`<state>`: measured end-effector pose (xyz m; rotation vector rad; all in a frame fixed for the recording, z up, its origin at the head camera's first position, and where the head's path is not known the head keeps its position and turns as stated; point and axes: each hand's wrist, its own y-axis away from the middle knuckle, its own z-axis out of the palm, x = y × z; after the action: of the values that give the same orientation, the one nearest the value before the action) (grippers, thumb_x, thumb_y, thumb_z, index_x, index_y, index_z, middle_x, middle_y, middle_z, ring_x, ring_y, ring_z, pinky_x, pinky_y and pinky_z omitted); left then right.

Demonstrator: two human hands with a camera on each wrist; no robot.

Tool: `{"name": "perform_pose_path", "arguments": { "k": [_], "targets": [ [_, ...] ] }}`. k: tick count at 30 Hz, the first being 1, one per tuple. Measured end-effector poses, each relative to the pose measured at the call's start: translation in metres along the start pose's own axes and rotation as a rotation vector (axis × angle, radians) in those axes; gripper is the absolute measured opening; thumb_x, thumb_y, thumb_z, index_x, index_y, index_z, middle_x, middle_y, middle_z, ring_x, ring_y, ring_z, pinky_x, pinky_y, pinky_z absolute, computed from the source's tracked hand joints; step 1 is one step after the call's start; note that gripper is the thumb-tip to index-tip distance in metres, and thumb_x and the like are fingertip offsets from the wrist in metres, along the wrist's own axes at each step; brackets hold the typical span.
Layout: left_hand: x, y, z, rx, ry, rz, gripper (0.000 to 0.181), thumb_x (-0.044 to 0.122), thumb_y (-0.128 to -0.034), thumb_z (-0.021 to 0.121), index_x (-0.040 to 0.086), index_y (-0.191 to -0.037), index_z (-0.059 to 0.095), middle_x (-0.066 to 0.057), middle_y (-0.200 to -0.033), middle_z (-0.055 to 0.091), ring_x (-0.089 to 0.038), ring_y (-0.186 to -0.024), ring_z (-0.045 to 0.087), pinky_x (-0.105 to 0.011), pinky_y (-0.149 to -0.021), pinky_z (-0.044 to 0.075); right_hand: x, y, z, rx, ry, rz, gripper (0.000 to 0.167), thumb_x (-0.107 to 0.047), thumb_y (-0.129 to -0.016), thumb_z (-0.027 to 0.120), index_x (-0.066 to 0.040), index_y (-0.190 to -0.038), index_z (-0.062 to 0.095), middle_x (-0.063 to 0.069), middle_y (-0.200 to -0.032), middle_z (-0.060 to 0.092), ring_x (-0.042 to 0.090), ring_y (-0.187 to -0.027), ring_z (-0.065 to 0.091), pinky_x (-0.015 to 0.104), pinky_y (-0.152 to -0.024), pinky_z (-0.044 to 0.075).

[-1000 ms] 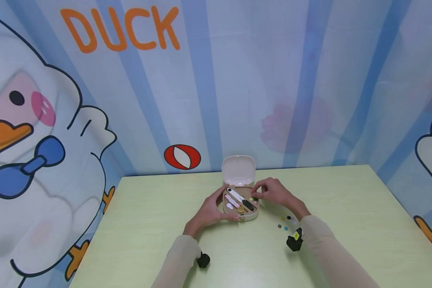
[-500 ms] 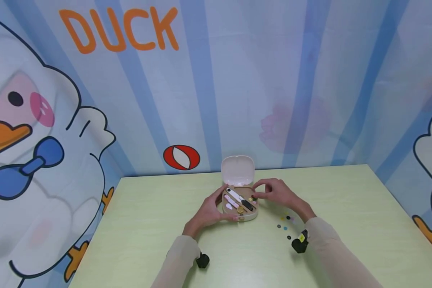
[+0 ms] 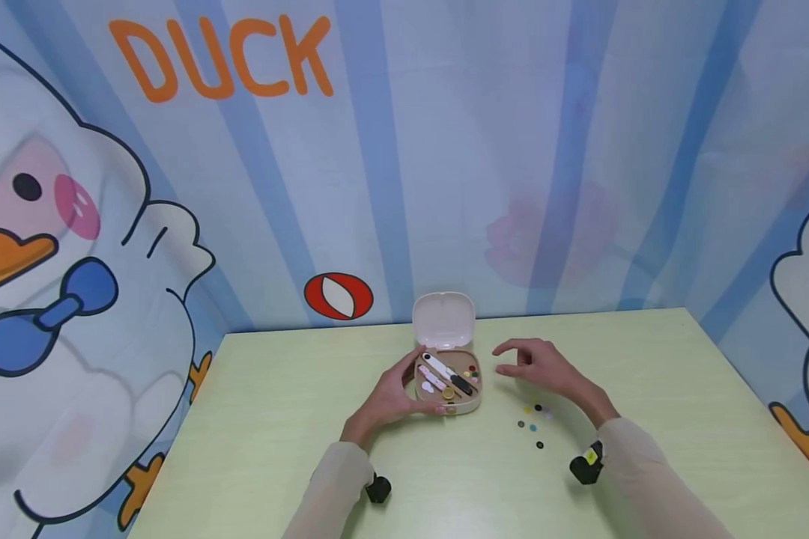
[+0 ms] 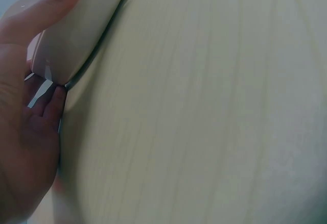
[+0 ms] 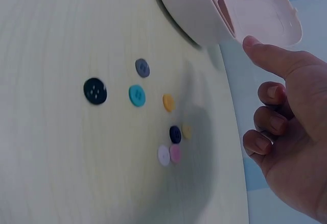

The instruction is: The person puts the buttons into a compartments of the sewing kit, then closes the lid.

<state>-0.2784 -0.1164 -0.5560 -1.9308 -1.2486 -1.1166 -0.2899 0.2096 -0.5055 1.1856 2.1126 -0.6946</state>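
Observation:
My left hand (image 3: pixel 392 395) grips the left side of a small cream box (image 3: pixel 470 405), thumb on its front and fingers behind. The same grip on the box wall (image 4: pixel 71 45) shows in the left wrist view. Its pale lid (image 3: pixel 445 318) stands up at the back. Inside lie a white tool with a black end (image 3: pixel 440 365), a slim pink item (image 3: pixel 431 379), a round gold piece (image 3: pixel 449 393) and several small buttons (image 3: pixel 475 375) on the right. My right hand (image 3: pixel 542 367) hovers right of the box, holding nothing, index finger extended and other fingers loosely bent.
Several loose buttons lie on the table right of the box, among them a black button (image 5: pixel 95 91), a teal button (image 5: pixel 137 95) and an orange button (image 5: pixel 168 102). The pale table (image 3: pixel 297 389) ends at a blue striped backdrop (image 3: pixel 438 150).
My right hand has left the right side of the box and moved right, its fingers parting. A red button now shows in the box where those fingers were. The left hand keeps its grip.

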Motion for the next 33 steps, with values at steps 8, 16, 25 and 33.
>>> {"name": "perform_pose_path", "arguments": {
  "k": [8,16,25,33],
  "targets": [
    [0.001,0.000,0.000,0.002,-0.005,-0.014,0.121,0.046,-0.0684,0.098,0.027,-0.165,0.028,0.001,-0.167,0.033,-0.021,-0.150,0.037,-0.038,-0.123,0.032,0.009,0.014,-0.006,0.002,0.008,0.015,0.031,-0.020,-0.096,0.077,-0.003,-0.121,0.073,-0.006,-0.062,0.049,0.009,-0.056,0.042,0.025,-0.056,0.040],
    [0.000,-0.001,0.001,-0.001,-0.019,-0.018,0.120,0.048,-0.0690,0.097,0.027,-0.165,0.028,0.001,-0.168,0.032,-0.021,-0.151,0.036,-0.038,-0.123,0.032,0.019,0.031,-0.008,0.005,0.028,0.033,0.029,-0.016,-0.093,0.079,-0.003,-0.119,0.074,-0.007,-0.063,0.049,0.008,-0.056,0.042,0.023,-0.052,0.036],
    [-0.001,-0.001,0.001,0.000,-0.018,-0.030,0.120,0.049,-0.0692,0.097,0.027,-0.165,0.028,0.002,-0.167,0.033,-0.022,-0.151,0.036,-0.040,-0.123,0.033,0.034,0.047,-0.007,-0.007,0.028,0.074,0.025,-0.016,-0.093,0.079,-0.009,-0.117,0.078,-0.008,-0.062,0.046,0.008,-0.057,0.042,0.023,-0.053,0.035],
    [-0.001,-0.001,0.000,-0.001,-0.015,-0.026,0.120,0.048,-0.0692,0.097,0.028,-0.165,0.028,0.002,-0.167,0.032,-0.021,-0.151,0.036,-0.039,-0.123,0.032,0.038,0.054,-0.006,-0.033,0.014,0.036,0.023,-0.014,-0.095,0.077,-0.007,-0.116,0.079,-0.010,-0.060,0.045,0.005,-0.056,0.039,0.022,-0.053,0.035]
  ]
}}
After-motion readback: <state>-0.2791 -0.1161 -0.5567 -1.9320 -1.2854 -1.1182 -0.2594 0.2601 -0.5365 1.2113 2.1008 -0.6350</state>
